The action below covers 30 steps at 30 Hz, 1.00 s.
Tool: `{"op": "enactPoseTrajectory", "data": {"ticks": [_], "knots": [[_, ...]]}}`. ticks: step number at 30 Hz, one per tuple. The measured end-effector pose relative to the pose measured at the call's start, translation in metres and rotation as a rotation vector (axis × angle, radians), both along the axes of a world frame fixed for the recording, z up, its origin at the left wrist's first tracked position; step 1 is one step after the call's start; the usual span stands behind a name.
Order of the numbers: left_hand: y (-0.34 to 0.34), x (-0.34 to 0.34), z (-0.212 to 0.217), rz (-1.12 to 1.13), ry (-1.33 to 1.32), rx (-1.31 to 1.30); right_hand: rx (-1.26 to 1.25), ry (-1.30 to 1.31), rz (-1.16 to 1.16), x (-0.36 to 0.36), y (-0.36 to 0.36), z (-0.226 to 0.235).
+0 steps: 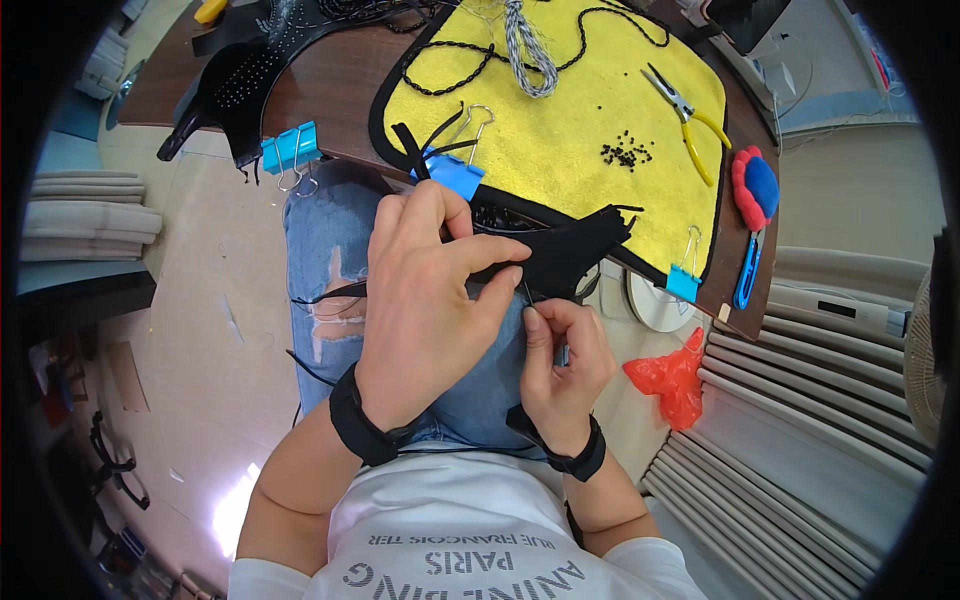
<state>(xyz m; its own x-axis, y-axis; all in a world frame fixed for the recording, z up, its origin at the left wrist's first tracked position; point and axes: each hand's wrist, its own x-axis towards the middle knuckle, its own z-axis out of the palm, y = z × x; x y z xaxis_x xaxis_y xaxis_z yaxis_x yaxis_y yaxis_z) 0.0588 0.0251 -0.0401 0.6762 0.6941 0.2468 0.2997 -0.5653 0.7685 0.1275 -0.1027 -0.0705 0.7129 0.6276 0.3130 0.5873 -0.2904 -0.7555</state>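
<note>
My left hand (425,270) is closed on a piece of black fabric (570,250), its thumb and forefinger pinching the lower edge. The fabric stretches right, over the table's front edge, and ends in narrow black strips. Below it, my right hand (568,350) pinches a thin needle (528,291) between thumb and forefinger, its tip up against the fabric's edge. Any thread on it is too fine to make out. Beyond my hands lies a yellow mat (545,150) with a black border, bearing a small heap of black beads (625,152).
Yellow-handled pliers (690,125) lie on the mat, with braided cords (530,65) behind. Blue binder clips (683,283) grip the edge. A red-and-blue pincushion (757,190) and blue cutter (748,270) are at right. Studded black fabric (245,85) hangs over the table's left edge.
</note>
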Motion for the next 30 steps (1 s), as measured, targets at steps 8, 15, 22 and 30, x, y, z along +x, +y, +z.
{"op": "enactPoseTrajectory", "data": {"ticks": [8, 15, 22, 30], "knots": [[0.0, 0.0, -0.002, 0.006, -0.01, 0.009, 0.019, -0.051, 0.031, 0.005, -0.001, -0.004], [0.0, -0.001, -0.001, -0.011, -0.021, -0.011, 0.029, -0.015, 0.027, 0.007, 0.003, 0.0], [0.003, -0.012, 0.002, -0.034, -0.056, -0.075, -0.097, -0.008, 0.107, 0.006, -0.009, 0.018], [-0.028, -0.032, -0.003, 0.062, -0.194, 0.193, -0.048, 0.063, 0.051, 0.007, 0.005, 0.03]]}}
